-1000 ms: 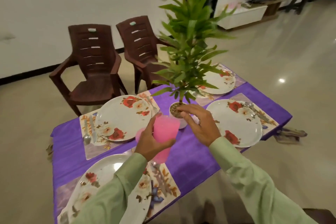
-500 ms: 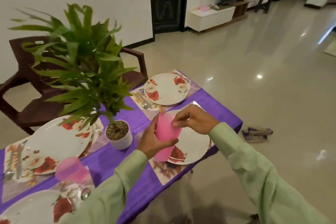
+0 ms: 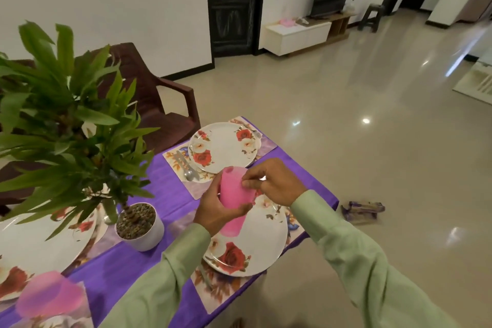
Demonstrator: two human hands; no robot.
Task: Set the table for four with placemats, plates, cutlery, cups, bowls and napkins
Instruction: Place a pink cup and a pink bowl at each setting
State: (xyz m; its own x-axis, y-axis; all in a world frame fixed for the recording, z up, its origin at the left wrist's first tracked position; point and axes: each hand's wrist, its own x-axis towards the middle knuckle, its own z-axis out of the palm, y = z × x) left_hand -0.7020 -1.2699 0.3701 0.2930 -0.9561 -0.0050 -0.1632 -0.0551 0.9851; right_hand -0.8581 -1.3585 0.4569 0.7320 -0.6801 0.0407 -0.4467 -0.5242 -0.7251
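Holds a nested stack of pink cups [image 3: 232, 192], tilted, in the left grip [image 3: 216, 212], thumb and fingers curled round the middle of the stack. Pinches the stack's upper end with the right grip [image 3: 275, 184], fingertips [image 3: 247, 182] closed on the pink wall just to the right of the left grip. Cannot tell how many cups make up the stack. Holds everything in the air above the purple-clothed desk [image 3: 165, 189].

Directly beneath both grips: a floral plate [image 3: 255, 247] on a floral placemat [image 3: 213, 287] at the desk's near edge. Beyond the grips: a second floral plate [image 3: 223, 146] on its own placemat [image 3: 266, 145], with cutlery [image 3: 186, 168] lying just left of that plate. Left of the left grip and apart from it: a white pot [image 3: 149, 237] bearing a leafy plant [image 3: 66, 120]. Farther left and nearer: a lone pink cup [image 3: 48, 293], blurred, beside a third plate [image 3: 32, 245]. Behind the desk, beyond the left grip: a brown chair [image 3: 165, 104].
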